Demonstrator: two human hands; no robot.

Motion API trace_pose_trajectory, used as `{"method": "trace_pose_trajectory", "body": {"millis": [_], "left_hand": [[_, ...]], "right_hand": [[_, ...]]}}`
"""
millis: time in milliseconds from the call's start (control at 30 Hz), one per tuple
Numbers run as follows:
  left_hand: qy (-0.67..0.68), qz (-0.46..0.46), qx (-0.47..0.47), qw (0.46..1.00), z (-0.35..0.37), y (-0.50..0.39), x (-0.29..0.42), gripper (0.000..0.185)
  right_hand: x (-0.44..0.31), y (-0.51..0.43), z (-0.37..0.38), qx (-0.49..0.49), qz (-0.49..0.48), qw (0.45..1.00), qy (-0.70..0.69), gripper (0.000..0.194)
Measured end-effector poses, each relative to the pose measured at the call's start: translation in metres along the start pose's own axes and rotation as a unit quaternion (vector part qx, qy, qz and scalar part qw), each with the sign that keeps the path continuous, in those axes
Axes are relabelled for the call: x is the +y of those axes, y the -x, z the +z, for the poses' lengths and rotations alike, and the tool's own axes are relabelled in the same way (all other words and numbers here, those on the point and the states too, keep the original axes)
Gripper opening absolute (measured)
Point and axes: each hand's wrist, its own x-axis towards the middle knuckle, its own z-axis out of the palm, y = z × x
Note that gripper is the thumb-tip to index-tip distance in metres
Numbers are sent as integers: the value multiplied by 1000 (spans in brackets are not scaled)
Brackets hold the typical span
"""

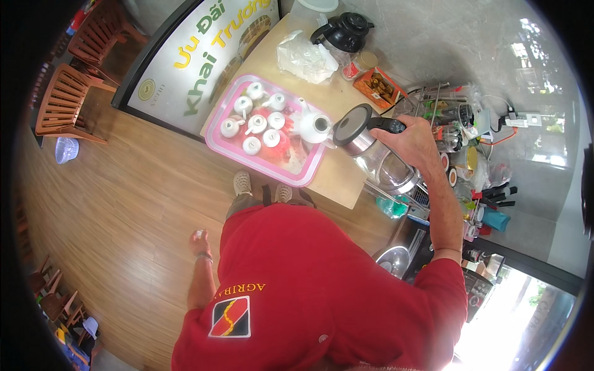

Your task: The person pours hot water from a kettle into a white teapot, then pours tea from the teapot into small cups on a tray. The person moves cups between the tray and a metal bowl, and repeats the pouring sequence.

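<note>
My right hand (413, 141) grips the black handle of a glass electric kettle (387, 167) with a grey-topped lid. The kettle's top is right beside a white teapot (315, 126), whose round opening is uncovered; whether water is flowing cannot be seen. The teapot stands at the right side of a pink-rimmed tray (257, 172). Several small white cups (256, 124) with handles, apparently upside down, fill the tray's left part. Down at my left side, away from the table, my left hand (199, 243) holds a small white object (199, 233), too small to identify.
Behind the tray on the table (341, 185) are a crumpled plastic bag (306, 58), a black-topped pot (348, 32), a jar (359, 65) and an orange box (378, 88). A crowded wire rack (434, 104) stands right. A lettered sign panel (185, 69) borders the left.
</note>
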Motion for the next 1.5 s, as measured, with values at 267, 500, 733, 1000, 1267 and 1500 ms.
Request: {"method": "trace_pose_trajectory", "body": {"millis": [267,500,733,1000,1267,1500], "left_hand": [[21,9,10,1000,2,-5,-10,59],[33,-6,10,999,4,-3,-13,58],[19,-36,8,999,2,-1,-16,58],[19,11,5,1000,2,-6,-14,58],[40,-11,-5,999,2,-6,-9,59],[51,-14,-2,999,3,-10,-10,60]], "right_hand": [[-4,0,-1,-2,-1,1000,11,45],[-1,-2,0,-5,-1,1000,16,51],[2,-4,4,31,-42,999,1,48],[0,-6,3,17,-31,999,7,48],[0,-9,3,9,-24,999,19,47],[-2,-12,1,-8,-10,999,32,46]]}}
